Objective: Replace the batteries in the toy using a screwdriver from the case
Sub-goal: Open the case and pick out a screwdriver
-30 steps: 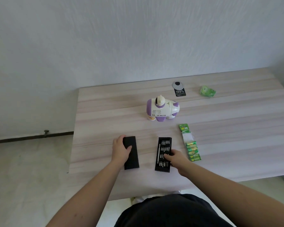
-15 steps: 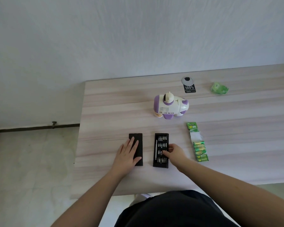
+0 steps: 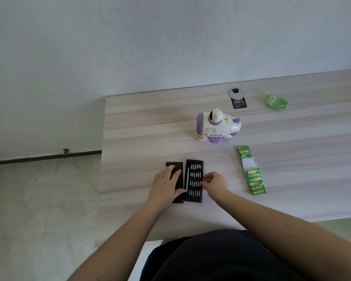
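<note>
Pale wood-grain surface [image 3: 142, 126] against a plain white wall, tiled floor to the left. Near the front edge lie two black halves of the screwdriver case: lid [image 3: 177, 186] on the left, bit tray [image 3: 194, 180] w/ rows of silver bits just beside it on the right, a slim driver shaft along the tray's left edge. Left hand [image 3: 166, 186] rests flat on the lid, fingers straight, thumb reaching the tray edge. Right hand [image 3: 213, 182] sits at the tray's right side, fingers curled, tips pinching at the bits; which bit, can't tell. White & purple toy [image 3: 218, 127] stands upright further back, well apart from the case. Green battery pack [image 3: 252, 173] lies right of the tray. Black tag [image 3: 238, 99] and crumpled green wrapper [image 3: 277, 101] near the far edge.
</note>
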`<act>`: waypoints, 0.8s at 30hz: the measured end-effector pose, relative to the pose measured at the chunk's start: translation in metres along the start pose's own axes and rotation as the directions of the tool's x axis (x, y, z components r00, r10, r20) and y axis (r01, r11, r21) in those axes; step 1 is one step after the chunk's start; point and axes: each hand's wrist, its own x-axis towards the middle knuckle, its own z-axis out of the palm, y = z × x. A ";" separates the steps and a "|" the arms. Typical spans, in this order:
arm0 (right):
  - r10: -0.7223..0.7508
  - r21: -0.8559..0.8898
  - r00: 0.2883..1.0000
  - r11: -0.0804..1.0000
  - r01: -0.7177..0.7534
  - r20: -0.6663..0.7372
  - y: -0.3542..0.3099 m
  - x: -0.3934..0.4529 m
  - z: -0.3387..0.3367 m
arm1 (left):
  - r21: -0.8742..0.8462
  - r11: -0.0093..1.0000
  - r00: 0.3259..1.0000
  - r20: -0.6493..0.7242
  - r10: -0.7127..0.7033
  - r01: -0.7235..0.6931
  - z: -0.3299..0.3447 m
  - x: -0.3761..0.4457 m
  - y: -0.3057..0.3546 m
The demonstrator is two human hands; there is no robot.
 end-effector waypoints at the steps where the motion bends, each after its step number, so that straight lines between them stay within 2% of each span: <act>1: -0.007 -0.014 1.000 1.000 0.007 -0.005 -0.001 0.000 0.000 | -0.018 1.000 1.000 -0.016 0.011 -0.011 -0.002 0.002 0.002; 12: -0.047 -0.071 0.999 0.996 0.045 -0.021 0.002 0.003 0.003 | -0.001 0.992 0.981 0.146 0.124 -0.125 -0.012 0.024 0.008; 24: -0.072 -0.068 0.997 0.995 0.073 0.008 0.007 0.011 -0.003 | -0.038 0.996 0.981 0.177 0.083 -0.078 -0.007 0.023 0.013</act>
